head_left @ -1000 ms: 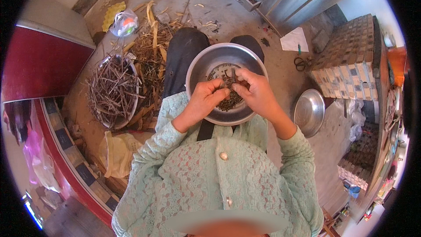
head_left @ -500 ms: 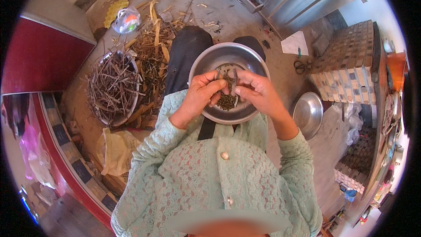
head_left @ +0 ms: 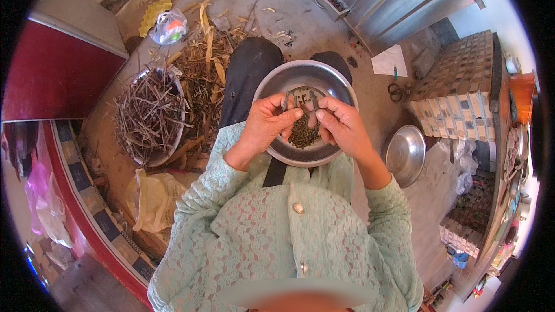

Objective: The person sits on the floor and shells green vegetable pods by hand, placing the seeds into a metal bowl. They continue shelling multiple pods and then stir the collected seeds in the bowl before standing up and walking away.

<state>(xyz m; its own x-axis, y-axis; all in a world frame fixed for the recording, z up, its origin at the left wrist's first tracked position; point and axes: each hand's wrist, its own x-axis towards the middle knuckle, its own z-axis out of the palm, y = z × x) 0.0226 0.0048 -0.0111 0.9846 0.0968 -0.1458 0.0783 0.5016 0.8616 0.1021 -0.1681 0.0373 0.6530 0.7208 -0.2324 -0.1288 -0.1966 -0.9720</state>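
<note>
Steel bowl (head_left: 272,84) w/ dark seeds (head_left: 302,134); both hands pinch thin pod (head_left: 299,99).

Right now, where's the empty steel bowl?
In the head view, the empty bowl sits on the floor to the person's right, beside the right hand and the lap bowl, below the tiled counter.

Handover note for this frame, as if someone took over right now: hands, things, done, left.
Left hand and right hand: both pinch a thin dry pod over the steel bowl on the lap.
Done: a small heap of dark seeds lies in the bowl.
Left: a basin of dry pods on the floor at the person's left looks full; loose husks lie beside it. An empty steel bowl sits at the right.
</note>
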